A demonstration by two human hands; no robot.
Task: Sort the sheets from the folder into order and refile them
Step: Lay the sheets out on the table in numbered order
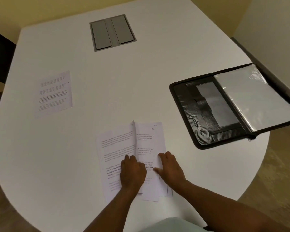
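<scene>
A lone sheet [54,94] is lying far left on the table [141,84], well apart from us. At the near edge we are leafing through the stack [134,158]: our left hand [132,173] is gripping the top sheets, lifting them leftward, while our right hand [170,166] is resting flat, fingers straight, holding the pages underneath. Sorting is still underway, we judge. Next we are needing each page's number. The folder [233,106] is lying open at right, sleeves bare.
</scene>
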